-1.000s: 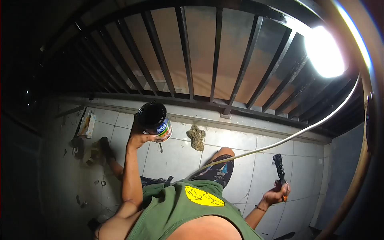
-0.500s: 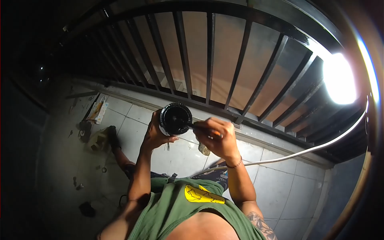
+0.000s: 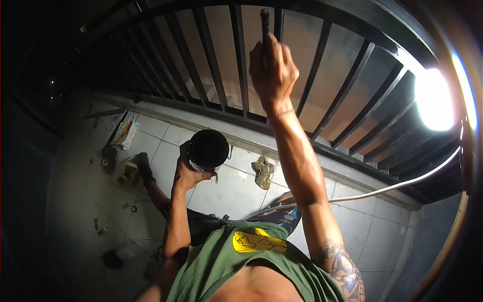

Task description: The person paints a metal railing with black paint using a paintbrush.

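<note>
Grip tight on brush (image 3: 264,19), right hand (image 3: 272,68) raised high; left hand (image 3: 188,173) holds can (image 3: 208,149).

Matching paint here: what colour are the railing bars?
Black; the railing bars show best in the head view.

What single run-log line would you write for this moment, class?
left hand: holds paint can | right hand: high, grips brush | brush: by railing bars | lamp: lit
</note>
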The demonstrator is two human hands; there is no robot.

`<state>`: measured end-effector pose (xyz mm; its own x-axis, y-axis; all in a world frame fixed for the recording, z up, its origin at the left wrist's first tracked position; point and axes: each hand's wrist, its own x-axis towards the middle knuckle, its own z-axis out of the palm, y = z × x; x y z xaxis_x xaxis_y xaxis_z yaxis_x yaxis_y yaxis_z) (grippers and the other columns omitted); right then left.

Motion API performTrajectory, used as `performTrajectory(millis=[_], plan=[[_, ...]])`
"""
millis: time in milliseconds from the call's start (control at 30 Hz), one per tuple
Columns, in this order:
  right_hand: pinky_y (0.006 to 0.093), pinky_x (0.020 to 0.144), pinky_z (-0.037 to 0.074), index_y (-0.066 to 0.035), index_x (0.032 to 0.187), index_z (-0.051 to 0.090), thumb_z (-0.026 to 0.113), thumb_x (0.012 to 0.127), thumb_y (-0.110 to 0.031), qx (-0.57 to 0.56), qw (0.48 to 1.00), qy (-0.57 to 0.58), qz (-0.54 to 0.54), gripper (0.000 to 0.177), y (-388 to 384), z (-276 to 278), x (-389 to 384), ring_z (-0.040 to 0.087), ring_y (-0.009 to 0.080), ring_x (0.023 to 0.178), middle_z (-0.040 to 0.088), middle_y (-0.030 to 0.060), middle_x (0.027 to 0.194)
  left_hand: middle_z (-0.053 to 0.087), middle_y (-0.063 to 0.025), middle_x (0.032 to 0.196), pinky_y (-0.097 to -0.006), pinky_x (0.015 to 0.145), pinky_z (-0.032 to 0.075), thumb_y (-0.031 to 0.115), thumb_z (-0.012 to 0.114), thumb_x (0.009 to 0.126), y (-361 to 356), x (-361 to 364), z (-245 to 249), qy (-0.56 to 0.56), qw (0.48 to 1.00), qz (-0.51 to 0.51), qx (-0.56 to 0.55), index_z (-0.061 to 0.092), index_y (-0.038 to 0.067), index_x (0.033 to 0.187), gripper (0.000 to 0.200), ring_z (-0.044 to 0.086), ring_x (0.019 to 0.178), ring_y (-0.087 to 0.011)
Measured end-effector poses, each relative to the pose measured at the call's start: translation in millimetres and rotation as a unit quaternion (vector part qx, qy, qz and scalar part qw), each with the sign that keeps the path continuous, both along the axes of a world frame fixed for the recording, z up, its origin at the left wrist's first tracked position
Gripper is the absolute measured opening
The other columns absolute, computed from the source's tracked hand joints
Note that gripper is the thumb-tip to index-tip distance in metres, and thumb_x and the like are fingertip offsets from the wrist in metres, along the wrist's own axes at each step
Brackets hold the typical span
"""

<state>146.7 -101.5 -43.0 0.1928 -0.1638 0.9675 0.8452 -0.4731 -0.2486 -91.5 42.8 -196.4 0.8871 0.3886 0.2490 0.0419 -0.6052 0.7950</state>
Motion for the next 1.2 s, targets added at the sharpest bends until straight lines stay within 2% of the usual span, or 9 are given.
performTrajectory(millis=[333,433,667,833,900,967,1033,1100,1200], plan=[[0.0308,0.057,0.052,-0.005,0.097,0.064,0.064,0.081,-0.007,0.108,0.992,0.061,-0.029,0.016,5.7,-8.7,3.5,0.064,0.0247,0.066,0.064,0.0098,0.077,0.055,-0.0139,0.117,-0.0364,0.092,0.045,0.013,0.091,0.043,5.2,-7.6,-6.8,-0.024,0.999,0.018,-0.045,0.041,0.003,0.122,0.093,0.055,0.108,-0.0255],[0.0304,0.051,0.049,-0.003,0.103,0.060,0.062,0.079,-0.003,0.129,0.991,-0.034,-0.003,0.024,-0.4,-5.2,-3.5,0.058,0.0247,0.057,0.057,0.0086,0.070,0.058,-0.0166,0.112,-0.0385,0.089,0.048,0.018,0.092,0.042,9.1,-7.1,-6.6,-0.030,0.999,0.012,-0.011,0.036,0.002,0.124,0.101,0.057,0.105,-0.0308],[0.0314,0.060,0.052,-0.005,0.097,0.063,0.063,0.077,-0.004,0.100,0.995,-0.015,0.014,0.020,-31.1,1.6,35.4,0.064,0.0261,0.065,0.064,0.0103,0.081,0.058,-0.0163,0.112,-0.0370,0.089,0.048,0.018,0.092,0.043,16.5,-12.4,-13.7,-0.027,0.999,0.007,-0.046,0.036,0.001,0.123,0.099,0.058,0.105,-0.0281],[0.0296,0.059,0.053,-0.003,0.100,0.064,0.066,0.076,-0.001,0.052,0.997,-0.034,0.055,0.024,-27.8,-27.4,-7.0,0.065,0.0244,0.065,0.065,0.0130,0.078,0.058,-0.0156,0.112,-0.0366,0.091,0.047,0.017,0.092,0.044,14.0,-13.4,-18.5,-0.031,0.998,0.004,-0.049,0.037,0.002,0.121,0.096,0.057,0.105,-0.0274],[0.0308,0.061,0.053,-0.003,0.102,0.064,0.065,0.077,-0.001,0.135,0.981,0.083,0.112,0.025,-10.6,-39.6,-3.7,0.067,0.0246,0.069,0.066,0.0134,0.081,0.057,-0.0149,0.112,-0.0362,0.091,0.047,0.016,0.092,0.044,14.2,-16.6,-13.4,-0.011,1.000,0.004,-0.028,0.038,0.002,0.121,0.096,0.057,0.104,-0.0270],[0.0312,0.065,0.053,-0.004,0.104,0.064,0.065,0.078,-0.002,0.120,0.985,0.030,0.117,0.026,1.4,-41.5,12.4,0.067,0.0244,0.075,0.067,0.0130,0.084,0.057,-0.0142,0.111,-0.0357,0.090,0.047,0.016,0.092,0.044,13.8,-15.6,-8.1,0.001,1.000,0.004,-0.005,0.038,0.002,0.121,0.095,0.057,0.104,-0.0266],[0.0318,0.070,0.053,-0.004,0.103,0.064,0.066,0.079,-0.004,0.143,0.976,0.066,0.153,0.025,13.1,-37.4,25.8,0.067,0.0258,0.080,0.067,0.0132,0.088,0.056,-0.0128,0.110,-0.0352,0.090,0.047,0.015,0.092,0.043,12.2,-19.2,-3.8,-0.038,0.999,-0.004,-0.035,0.039,0.002,0.120,0.094,0.057,0.102,-0.0253],[0.0264,0.072,0.052,-0.002,0.102,0.067,0.068,0.082,-0.008,0.211,0.934,0.185,0.222,0.021,25.3,-32.3,46.5,0.068,0.0165,0.080,0.069,0.0111,0.088,0.056,-0.0122,0.111,-0.0352,0.089,0.047,0.014,0.092,0.043,19.6,-25.1,-9.0,-0.020,0.999,-0.003,-0.028,0.040,0.002,0.119,0.092,0.057,0.102,-0.0246],[0.0272,0.075,0.051,-0.003,0.103,0.067,0.068,0.082,-0.007,0.201,0.940,0.171,0.217,0.022,35.2,-26.2,55.5,0.067,0.0175,0.083,0.069,0.0086,0.090,0.056,-0.0123,0.111,-0.0356,0.089,0.047,0.014,0.091,0.043,19.2,-35.7,-3.4,-0.008,1.000,0.028,-0.002,0.041,0.002,0.118,0.091,0.056,0.102,-0.0244]])
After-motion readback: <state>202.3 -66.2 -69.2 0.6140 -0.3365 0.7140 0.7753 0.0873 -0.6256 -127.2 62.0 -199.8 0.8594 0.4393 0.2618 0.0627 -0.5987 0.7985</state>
